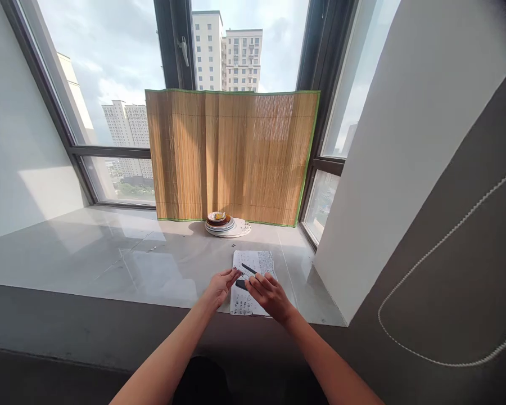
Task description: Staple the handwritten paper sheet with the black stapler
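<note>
Sheets of paper with handwriting (241, 304) lie near the front edge of the sill, under both hands. My left hand (222, 286) is closed, its fingertips pinching a small pale piece. My right hand (270, 293) is closed around a slim dark tool (248, 269), whose tip points up and left, close to the left fingertips. Whether it is a pen or a blade is too small to tell. Below it, a second dark flat object (240, 285) shows over the paper, partly hidden by the right fingers.
Stacked plates (220, 227) rest on a pale oval board (243, 228) at the back of the tiled sill (168, 270). Behind them a bamboo mat (236, 157) leans against the window. A beaded cord (430, 247) hangs at the right.
</note>
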### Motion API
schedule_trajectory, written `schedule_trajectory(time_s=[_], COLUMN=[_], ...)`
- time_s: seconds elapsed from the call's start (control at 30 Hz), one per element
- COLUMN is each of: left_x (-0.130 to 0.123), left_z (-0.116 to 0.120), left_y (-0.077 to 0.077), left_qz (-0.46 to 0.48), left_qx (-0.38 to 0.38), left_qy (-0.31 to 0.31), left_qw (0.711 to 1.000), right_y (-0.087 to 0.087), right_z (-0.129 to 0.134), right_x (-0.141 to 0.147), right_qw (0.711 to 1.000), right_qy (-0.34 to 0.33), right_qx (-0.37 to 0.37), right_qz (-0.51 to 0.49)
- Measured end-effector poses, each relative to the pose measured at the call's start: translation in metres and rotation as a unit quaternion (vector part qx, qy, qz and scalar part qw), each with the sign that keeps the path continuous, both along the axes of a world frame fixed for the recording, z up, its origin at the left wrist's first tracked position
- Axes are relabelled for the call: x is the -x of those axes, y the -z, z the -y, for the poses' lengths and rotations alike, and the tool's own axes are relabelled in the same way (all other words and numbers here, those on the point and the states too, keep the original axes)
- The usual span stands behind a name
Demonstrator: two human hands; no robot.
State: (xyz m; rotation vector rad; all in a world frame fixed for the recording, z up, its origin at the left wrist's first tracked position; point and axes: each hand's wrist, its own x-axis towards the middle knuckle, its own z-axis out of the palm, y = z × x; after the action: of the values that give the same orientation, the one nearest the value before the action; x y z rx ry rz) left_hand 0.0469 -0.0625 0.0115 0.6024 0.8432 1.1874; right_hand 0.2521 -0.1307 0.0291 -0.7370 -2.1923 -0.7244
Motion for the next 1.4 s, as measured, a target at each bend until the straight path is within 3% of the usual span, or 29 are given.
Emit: schedule_trajectory(time_s=[0.07,0.13,0.27,0.4,0.5,0.57,0.7,0.77,0.83,1.07,1.2,1.27,1.33,1.4], left_x=[0.004,0.009,0.016,0.014,0.007,0.003,-0.003,-0.005,-0.006,-0.011,-0.005,0.009,0.033,0.062], left_z=[0.000,0.001,0.007,0.014,0.020,0.024,0.036,0.040,0.043,0.051,0.050,0.038,0.020,-0.001], left_y=[0.002,0.005,0.010,0.009,0.006,0.004,-0.001,-0.003,-0.004,-0.004,-0.017,-0.024,-0.024,-0.015], left_qz=[-0.006,-0.016,-0.055,-0.114,-0.169,-0.197,-0.209,-0.204,-0.201,-0.200,-0.226,-0.283,-0.401,-0.559], left_qx=[0.007,0.001,-0.036,-0.086,-0.136,-0.171,-0.225,-0.238,-0.243,-0.248,-0.269,-0.291,-0.325,-0.329], left_qy=[-0.014,-0.039,-0.086,-0.055,-0.007,0.026,0.120,0.161,0.187,0.227,0.247,0.219,0.123,0.026], left_qw=[1.000,0.999,0.994,0.988,0.976,0.965,0.944,0.936,0.930,0.920,0.903,0.887,0.848,0.761], right_y=[-0.001,0.001,0.020,0.043,0.043,0.033,0.005,-0.003,-0.007,-0.001,-0.001,-0.001,0.002,0.008], right_z=[0.000,-0.002,-0.015,-0.029,-0.029,-0.022,0.001,0.011,0.018,0.025,0.023,0.019,0.010,-0.003], right_x=[0.003,0.008,0.017,0.019,0.017,0.015,0.011,0.009,0.005,-0.001,0.001,-0.005,-0.022,-0.046], right_qw=[0.999,0.986,0.898,0.861,0.866,0.897,0.963,0.969,0.971,0.973,0.954,0.942,0.923,0.894], right_qy=[0.019,0.077,0.209,0.249,0.252,0.216,-0.002,-0.084,-0.113,-0.114,-0.150,-0.136,-0.075,0.016], right_qx=[0.008,0.057,0.195,0.282,0.289,0.236,0.148,0.144,0.145,0.127,0.140,0.149,0.165,0.181], right_qz=[-0.034,-0.135,-0.334,-0.342,-0.320,-0.306,-0.226,-0.181,-0.155,-0.158,-0.219,-0.268,-0.340,-0.409])
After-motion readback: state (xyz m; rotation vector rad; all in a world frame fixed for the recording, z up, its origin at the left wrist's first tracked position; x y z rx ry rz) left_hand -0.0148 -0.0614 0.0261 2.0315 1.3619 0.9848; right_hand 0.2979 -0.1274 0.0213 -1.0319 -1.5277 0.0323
